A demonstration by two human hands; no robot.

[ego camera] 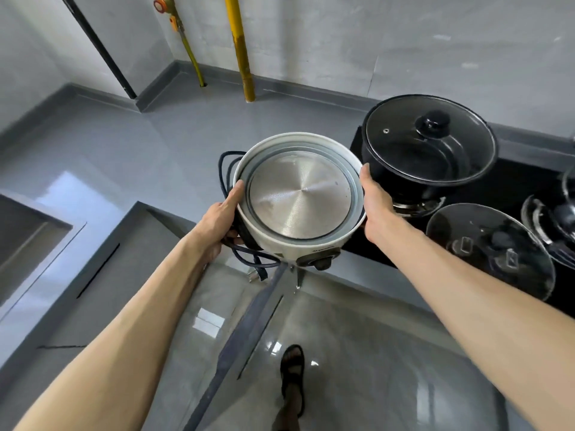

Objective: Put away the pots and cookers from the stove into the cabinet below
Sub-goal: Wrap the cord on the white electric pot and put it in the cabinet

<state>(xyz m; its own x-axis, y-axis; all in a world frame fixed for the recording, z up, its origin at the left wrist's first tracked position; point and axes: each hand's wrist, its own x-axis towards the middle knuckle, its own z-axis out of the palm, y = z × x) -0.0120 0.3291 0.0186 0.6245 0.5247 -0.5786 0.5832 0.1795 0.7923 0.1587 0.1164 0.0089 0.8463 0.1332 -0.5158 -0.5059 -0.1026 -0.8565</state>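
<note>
A white electric cooker (300, 197) with a bare metal heating plate inside is held between both hands above the counter's front edge. My left hand (222, 217) grips its left wall together with the bundled dark power cord (245, 259), whose plug dangles below. My right hand (375, 206) presses on its right rim. A black pot with a glass lid (429, 141) stands on the black stove (522, 188) just right of the cooker. A second glass lid (488, 247) covers a vessel at the stove's front.
The grey countertop (130, 150) stretches left and back to the wall, where yellow gas pipes (241, 48) and a black pipe rise. More dark cookware (557, 225) sits at the far right. An open cabinet door edge (245, 334) juts out below, over a glossy floor with my sandalled foot (292, 374).
</note>
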